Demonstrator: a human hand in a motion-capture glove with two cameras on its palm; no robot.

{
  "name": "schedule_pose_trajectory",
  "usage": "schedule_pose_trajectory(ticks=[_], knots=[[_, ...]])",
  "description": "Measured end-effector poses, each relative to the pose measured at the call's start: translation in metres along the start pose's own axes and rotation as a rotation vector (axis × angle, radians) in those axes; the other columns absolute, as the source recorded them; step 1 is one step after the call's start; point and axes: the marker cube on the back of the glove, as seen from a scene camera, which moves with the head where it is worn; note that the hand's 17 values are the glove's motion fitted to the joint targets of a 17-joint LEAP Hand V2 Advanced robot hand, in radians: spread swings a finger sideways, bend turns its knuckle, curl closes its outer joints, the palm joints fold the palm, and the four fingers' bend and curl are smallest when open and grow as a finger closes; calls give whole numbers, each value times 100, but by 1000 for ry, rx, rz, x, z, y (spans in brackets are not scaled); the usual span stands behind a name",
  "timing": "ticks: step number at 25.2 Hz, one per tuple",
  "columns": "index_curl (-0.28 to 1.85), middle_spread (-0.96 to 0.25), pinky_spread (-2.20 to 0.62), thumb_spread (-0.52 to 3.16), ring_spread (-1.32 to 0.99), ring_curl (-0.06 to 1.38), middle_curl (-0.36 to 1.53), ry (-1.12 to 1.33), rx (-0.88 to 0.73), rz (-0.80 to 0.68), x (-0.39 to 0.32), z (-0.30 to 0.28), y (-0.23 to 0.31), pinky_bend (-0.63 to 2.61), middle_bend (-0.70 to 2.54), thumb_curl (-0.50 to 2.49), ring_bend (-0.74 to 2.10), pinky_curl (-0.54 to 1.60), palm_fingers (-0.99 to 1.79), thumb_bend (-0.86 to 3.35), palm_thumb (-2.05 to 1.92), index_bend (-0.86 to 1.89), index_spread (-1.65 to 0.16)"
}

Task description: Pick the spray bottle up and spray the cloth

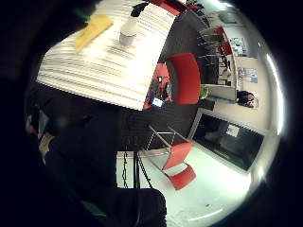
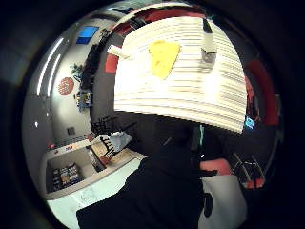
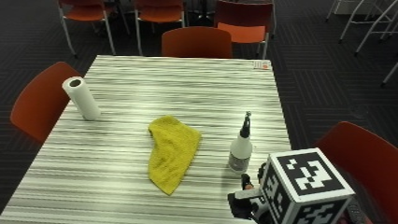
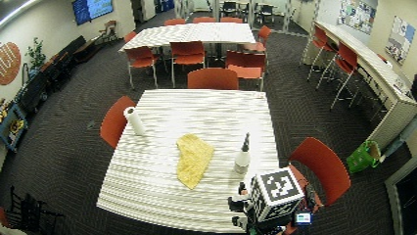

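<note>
I cannot tell how the fingers are set, since the gloved right hand is mostly hidden at the near edge of the counter; it hangs just near of the bottle and is not touching it, probably lined up for a grasp. The bottle stands upright with its nozzle up, just right of the yellow cloth, which lies flat mid-counter, close enough to spray. A paper roll stands well apart at the far left.
</note>
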Motion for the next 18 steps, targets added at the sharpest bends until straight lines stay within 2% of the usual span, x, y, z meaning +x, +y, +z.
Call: schedule_pose_trajectory(ticks=[7, 18], knots=[[15, 5, 12, 58, 9, 15, 9, 8, -13, -10, -1, 4, -2, 45, 16, 22, 39, 19, 36, 38, 71, 18, -27], [22, 7, 14, 80, 12, 21, 15, -53, -13, 12, 1, 10, -5, 46, 17, 31, 41, 26, 32, 28, 75, 17, -33]])
